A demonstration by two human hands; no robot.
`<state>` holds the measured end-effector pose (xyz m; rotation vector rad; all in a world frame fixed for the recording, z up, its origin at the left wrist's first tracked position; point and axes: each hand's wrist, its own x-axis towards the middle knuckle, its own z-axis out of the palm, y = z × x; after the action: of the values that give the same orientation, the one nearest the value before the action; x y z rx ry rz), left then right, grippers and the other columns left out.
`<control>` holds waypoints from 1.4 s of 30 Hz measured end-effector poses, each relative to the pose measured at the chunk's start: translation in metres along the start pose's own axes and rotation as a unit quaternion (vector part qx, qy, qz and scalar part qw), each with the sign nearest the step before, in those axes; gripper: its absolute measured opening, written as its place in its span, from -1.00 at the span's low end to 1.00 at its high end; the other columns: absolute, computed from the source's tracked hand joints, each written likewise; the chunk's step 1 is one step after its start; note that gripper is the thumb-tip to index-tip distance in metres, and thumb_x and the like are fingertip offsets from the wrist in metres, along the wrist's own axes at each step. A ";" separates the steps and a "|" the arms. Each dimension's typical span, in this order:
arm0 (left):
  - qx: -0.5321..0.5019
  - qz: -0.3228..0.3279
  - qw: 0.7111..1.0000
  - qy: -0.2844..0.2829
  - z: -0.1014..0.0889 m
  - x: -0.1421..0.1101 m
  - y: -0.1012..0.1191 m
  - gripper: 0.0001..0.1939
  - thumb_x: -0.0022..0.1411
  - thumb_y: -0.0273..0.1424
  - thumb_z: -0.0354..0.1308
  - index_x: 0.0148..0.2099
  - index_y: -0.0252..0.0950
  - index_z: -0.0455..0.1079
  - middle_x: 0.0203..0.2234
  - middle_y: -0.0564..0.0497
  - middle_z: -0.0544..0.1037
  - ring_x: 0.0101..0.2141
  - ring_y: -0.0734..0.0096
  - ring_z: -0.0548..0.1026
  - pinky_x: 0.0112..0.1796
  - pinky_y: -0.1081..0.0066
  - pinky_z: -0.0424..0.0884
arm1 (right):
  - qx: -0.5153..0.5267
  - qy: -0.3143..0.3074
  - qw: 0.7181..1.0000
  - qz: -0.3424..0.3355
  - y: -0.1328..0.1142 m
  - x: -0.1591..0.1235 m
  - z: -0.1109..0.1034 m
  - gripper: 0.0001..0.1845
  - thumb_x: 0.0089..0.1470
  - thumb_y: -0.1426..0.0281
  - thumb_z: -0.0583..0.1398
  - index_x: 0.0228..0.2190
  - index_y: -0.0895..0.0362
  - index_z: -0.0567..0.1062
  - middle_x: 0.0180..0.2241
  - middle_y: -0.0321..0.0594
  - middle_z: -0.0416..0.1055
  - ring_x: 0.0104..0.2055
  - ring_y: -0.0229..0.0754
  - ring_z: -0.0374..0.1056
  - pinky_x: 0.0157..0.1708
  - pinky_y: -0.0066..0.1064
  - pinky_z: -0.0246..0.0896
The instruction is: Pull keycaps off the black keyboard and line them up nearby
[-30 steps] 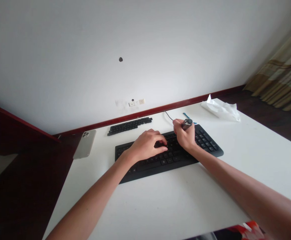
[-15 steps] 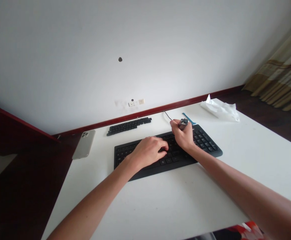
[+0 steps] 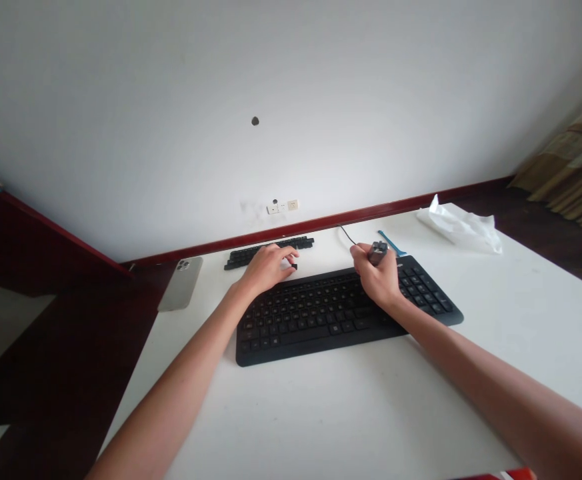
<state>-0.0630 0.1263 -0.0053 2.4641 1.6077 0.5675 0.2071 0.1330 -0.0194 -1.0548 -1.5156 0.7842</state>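
A black keyboard (image 3: 291, 337) lies on the white table. My left hand (image 3: 267, 268) is past its far left edge, above the tabletop. Its thumb and fingers are closed on a small black keycap (image 3: 295, 267). Just behind that hand, loose black keycaps (image 3: 243, 255) sit in rows, partly covered by it. My right hand (image 3: 378, 280) rests over the right part of the keyboard. Wrapped in its fingers is a dark grey tool (image 3: 378, 250), its squarish top end pointing up. The tool's lower end is hidden.
A phone (image 3: 181, 285) lies face down at the table's left edge. A thin blue tool (image 3: 391, 243) is behind the keyboard, near the black cable (image 3: 347, 235). Crumpled white plastic (image 3: 461, 225) sits at the far right. Wall sockets (image 3: 283, 207) are beyond the table.
My left hand has moved from the middle of the keyboard to the far left, beside the loose keycaps, with a keycap in it. My right hand stays over the keyboard. The view has shifted slightly.
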 end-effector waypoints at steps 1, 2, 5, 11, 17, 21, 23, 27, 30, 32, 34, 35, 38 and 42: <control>0.004 0.007 1.000 -0.002 0.003 0.000 0.001 -0.79 0.28 -0.44 0.33 -0.04 -0.15 0.54 -0.20 0.09 0.68 -0.15 0.27 0.55 -0.07 0.28 0.42 | -0.002 0.000 1.000 0.000 -0.001 0.000 0.000 -0.51 0.27 0.33 0.13 -0.65 0.06 0.09 -0.67 -0.38 -0.01 -0.55 -0.28 -0.04 -0.53 -0.33 -0.13; 0.013 0.012 1.000 -0.002 0.005 0.001 0.002 -0.83 0.28 -0.45 0.33 -0.07 -0.16 0.55 -0.21 0.08 0.67 -0.16 0.26 0.55 -0.08 0.27 0.42 | -0.004 0.000 1.000 0.001 -0.001 0.000 0.000 -0.51 0.27 0.32 0.13 -0.65 0.06 0.09 -0.67 -0.38 -0.01 -0.55 -0.28 -0.04 -0.53 -0.33 -0.13; 0.049 0.016 0.999 0.002 0.005 0.003 0.003 -0.93 0.32 -0.45 0.30 -0.17 -0.16 0.58 -0.25 0.06 0.67 -0.15 0.22 0.53 -0.05 0.22 0.39 | -0.005 0.007 1.000 0.000 -0.004 -0.001 0.000 -0.50 0.26 0.33 0.13 -0.66 0.06 0.09 -0.68 -0.38 0.00 -0.55 -0.28 -0.03 -0.53 -0.34 -0.12; 0.103 0.027 0.994 0.021 0.004 0.003 0.001 -0.91 0.36 -0.43 0.25 -0.17 -0.18 0.59 -0.09 0.01 0.64 -0.02 0.15 0.43 -0.01 0.18 0.35 | -0.015 0.023 1.000 -0.003 -0.008 0.000 0.001 -0.51 0.24 0.35 0.13 -0.67 0.06 0.10 -0.69 -0.38 0.03 -0.57 -0.28 -0.01 -0.53 -0.34 -0.10; 0.147 0.023 0.987 0.054 0.008 0.003 -0.004 -0.89 0.36 -0.43 0.23 -0.16 -0.18 0.60 0.05 -0.02 0.55 0.10 0.09 0.35 0.04 0.11 0.31 | -0.018 0.009 1.000 0.000 -0.006 0.000 0.001 -0.50 0.26 0.33 0.14 -0.67 0.06 0.11 -0.69 -0.37 0.03 -0.56 -0.28 0.00 -0.52 -0.34 -0.09; 0.151 0.008 0.987 0.054 0.007 0.003 -0.006 -0.88 0.37 -0.41 0.22 -0.12 -0.17 0.59 0.10 -0.05 0.52 0.15 0.07 0.33 0.08 0.09 0.30 | -0.016 0.005 1.000 -0.003 -0.002 0.000 0.001 -0.50 0.27 0.31 0.14 -0.67 0.06 0.11 -0.68 -0.37 0.04 -0.56 -0.27 -0.01 -0.53 -0.34 -0.10; 0.152 0.003 0.987 0.052 0.007 0.003 -0.006 -0.87 0.37 -0.41 0.22 -0.10 -0.17 0.59 0.11 -0.06 0.51 0.15 0.06 0.33 0.10 0.08 0.30 | -0.017 0.004 1.000 -0.005 -0.001 0.000 0.000 -0.50 0.27 0.30 0.14 -0.66 0.06 0.12 -0.68 -0.37 0.05 -0.56 -0.27 0.00 -0.53 -0.34 -0.09; 0.153 0.000 0.987 0.051 0.006 0.002 -0.007 -0.87 0.37 -0.41 0.22 -0.10 -0.17 0.59 0.11 -0.05 0.51 0.16 0.05 0.33 0.11 0.06 0.29 | -0.018 0.005 1.000 -0.007 -0.001 0.000 0.000 -0.50 0.27 0.30 0.14 -0.67 0.06 0.12 -0.69 -0.36 0.05 -0.56 -0.28 0.01 -0.53 -0.34 -0.08; 0.153 -0.003 0.987 0.053 0.006 0.002 -0.006 -0.87 0.37 -0.40 0.22 -0.10 -0.17 0.59 0.12 -0.06 0.50 0.16 0.05 0.33 0.11 0.06 0.29 | -0.017 0.003 1.000 -0.002 -0.002 0.000 0.000 -0.50 0.27 0.31 0.14 -0.67 0.06 0.11 -0.68 -0.37 0.04 -0.56 -0.28 0.00 -0.53 -0.34 -0.09; 0.154 -0.004 0.987 0.054 0.007 0.002 -0.006 -0.87 0.37 -0.40 0.22 -0.09 -0.18 0.58 0.12 -0.07 0.50 0.16 0.04 0.33 0.11 0.06 0.29 | -0.017 0.002 1.000 0.002 -0.003 0.000 0.000 -0.50 0.27 0.31 0.14 -0.67 0.06 0.11 -0.68 -0.37 0.03 -0.56 -0.28 -0.01 -0.52 -0.33 -0.09; 0.156 -0.005 0.986 0.055 0.007 0.001 -0.006 -0.87 0.37 -0.40 0.22 -0.09 -0.18 0.58 0.12 -0.07 0.50 0.16 0.04 0.33 0.11 0.05 0.29 | -0.015 0.004 1.000 0.005 -0.004 0.000 0.000 -0.50 0.27 0.32 0.14 -0.67 0.06 0.11 -0.68 -0.38 0.03 -0.55 -0.28 -0.01 -0.51 -0.33 -0.10; 0.156 -0.005 0.986 0.054 0.007 0.001 -0.006 -0.87 0.37 -0.39 0.22 -0.09 -0.18 0.58 0.12 -0.08 0.50 0.16 0.03 0.33 0.11 0.05 0.30 | -0.015 0.004 1.000 0.005 -0.004 0.000 0.000 -0.50 0.27 0.33 0.14 -0.67 0.06 0.11 -0.68 -0.38 0.03 -0.55 -0.28 -0.01 -0.51 -0.33 -0.10; 0.159 -0.006 0.986 0.049 0.004 0.001 -0.004 -0.87 0.37 -0.40 0.22 -0.08 -0.19 0.58 0.13 -0.08 0.49 0.16 0.03 0.33 0.11 0.05 0.29 | -0.010 -0.001 1.000 0.007 -0.003 0.000 0.001 -0.50 0.27 0.33 0.14 -0.66 0.06 0.12 -0.67 -0.38 0.04 -0.55 -0.28 -0.01 -0.51 -0.32 -0.10; 0.156 -0.004 0.986 0.055 -0.004 0.001 0.009 -0.85 0.39 -0.41 0.20 -0.05 -0.20 0.56 0.16 -0.09 0.47 0.19 0.01 0.31 0.15 0.02 0.27 | 0.030 -0.002 0.999 0.026 0.001 0.002 0.002 -0.50 0.26 0.30 0.16 -0.66 0.06 0.11 -0.66 -0.38 0.02 -0.55 -0.29 -0.04 -0.54 -0.33 -0.13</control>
<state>-0.0561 0.1231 0.0018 2.6862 1.8758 0.4896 0.2057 0.1351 -0.0200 -1.0517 -1.4639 0.8629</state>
